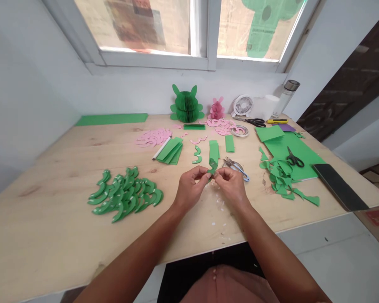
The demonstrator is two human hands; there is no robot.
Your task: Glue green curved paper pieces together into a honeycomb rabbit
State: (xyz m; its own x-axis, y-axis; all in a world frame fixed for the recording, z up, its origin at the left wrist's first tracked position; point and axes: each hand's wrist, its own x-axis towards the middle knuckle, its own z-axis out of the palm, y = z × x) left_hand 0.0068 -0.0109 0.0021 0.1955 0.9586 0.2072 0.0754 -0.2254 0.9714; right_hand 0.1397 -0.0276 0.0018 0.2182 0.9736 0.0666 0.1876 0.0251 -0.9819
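Both hands meet over the bench, nearer the person than the green honeycomb figure and a little to its right. The left hand and the right hand pinch a curved green paper piece between thumbs and fingertips, so it lies in front of the figure, slightly to the right. Its lower end is partly hidden by the fingers.

Directly in front of the figure lies a dark green folded strip; nearer the person are two small green curves. Forward and left of the figure are pink cutouts, a white pen touching folded green paper, and, nearest the person, a heap of green curved pieces with small white patches.

Just right of the figure stands a smaller pink figure, with a white fan beyond. Forward and right of the green figure lie blue-handled snips, green scraps, black scissors on a green sheet, and a dark phone.
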